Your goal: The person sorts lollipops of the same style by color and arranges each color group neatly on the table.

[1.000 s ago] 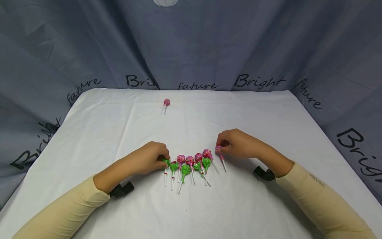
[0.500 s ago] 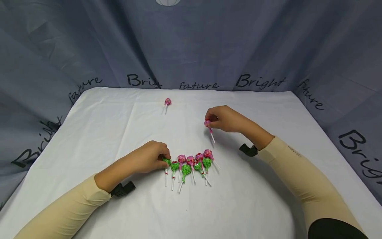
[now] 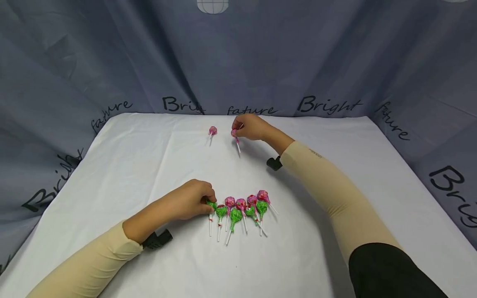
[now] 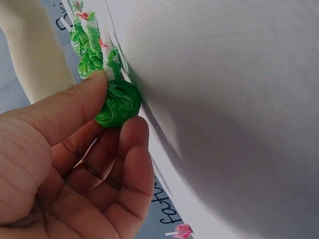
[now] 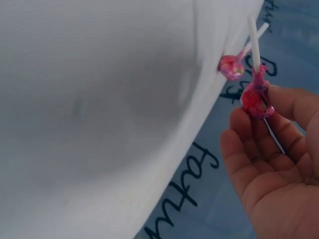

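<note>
My right hand (image 3: 250,126) pinches a pink-wrapped lollipop (image 5: 256,99) by its candy head near the far edge of the table, its white stick pointing toward me in the head view. Just left of it lies another pink lollipop (image 3: 213,130). My left hand (image 3: 191,199) pinches the head of a green-wrapped lollipop (image 4: 119,104) at the left end of the row. To its right lie several green lollipops (image 3: 235,215) in front, with several pink lollipops (image 3: 240,204) just behind them, heads away from me and sticks toward me.
A white cloth covers the table (image 3: 179,153). Behind it hangs a grey-blue curtain (image 3: 261,54) with printed lettering. Black wrist cameras sit under both wrists, and a dark round shape (image 3: 384,269) overlaps the right sleeve at the lower right.
My right hand has carried the pink lollipop from the row's right end, away and leftward, to near the lone pink one. My left hand has stayed on the green lollipop.
</note>
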The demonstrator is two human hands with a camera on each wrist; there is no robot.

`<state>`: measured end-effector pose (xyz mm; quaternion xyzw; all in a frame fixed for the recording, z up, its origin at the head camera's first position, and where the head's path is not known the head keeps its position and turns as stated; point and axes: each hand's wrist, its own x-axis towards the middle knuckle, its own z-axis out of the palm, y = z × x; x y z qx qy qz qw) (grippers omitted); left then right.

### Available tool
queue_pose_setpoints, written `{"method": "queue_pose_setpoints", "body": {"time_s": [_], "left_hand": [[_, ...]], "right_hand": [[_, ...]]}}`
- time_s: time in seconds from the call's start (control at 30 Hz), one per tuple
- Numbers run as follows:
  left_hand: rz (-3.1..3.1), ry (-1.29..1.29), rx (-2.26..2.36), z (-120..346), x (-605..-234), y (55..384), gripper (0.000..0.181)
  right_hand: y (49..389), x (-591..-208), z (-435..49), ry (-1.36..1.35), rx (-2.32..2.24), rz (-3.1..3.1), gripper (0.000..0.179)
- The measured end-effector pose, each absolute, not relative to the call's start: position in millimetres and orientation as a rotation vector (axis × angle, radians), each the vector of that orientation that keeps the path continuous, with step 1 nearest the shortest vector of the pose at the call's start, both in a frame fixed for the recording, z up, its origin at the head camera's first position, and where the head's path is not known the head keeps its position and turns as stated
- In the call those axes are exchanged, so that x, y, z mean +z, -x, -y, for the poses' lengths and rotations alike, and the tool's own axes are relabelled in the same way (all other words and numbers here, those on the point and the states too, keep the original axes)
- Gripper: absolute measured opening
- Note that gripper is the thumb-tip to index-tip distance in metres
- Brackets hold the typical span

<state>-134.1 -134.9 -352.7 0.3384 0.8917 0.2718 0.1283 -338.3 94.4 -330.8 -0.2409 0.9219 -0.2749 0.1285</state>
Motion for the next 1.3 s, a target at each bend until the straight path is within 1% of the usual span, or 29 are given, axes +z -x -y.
{"method": "queue_pose_setpoints", "body": {"time_s": [0.27, 0.6, 1.0, 1.3], "left_hand": [[-2.586, -1.002, 0.794, 134, -353, 136, 0.009], [-2.591, -1.019, 0.78, 134, -350, 136, 0.009], [-2.595, -1.01, 0.785, 135, -353, 136, 0.009], [-2.598, -1.02, 0.787, 137, -354, 137, 0.009]], "right_hand": [[362, -341, -70, 0.645, -0.844, -2.671, 0.018], [376, -352, -52, 0.555, -0.902, -2.668, 0.015], [378, -359, -42, 0.456, -0.845, -2.691, 0.015], [377, -360, -38, 0.487, -0.829, -2.712, 0.018]]}}
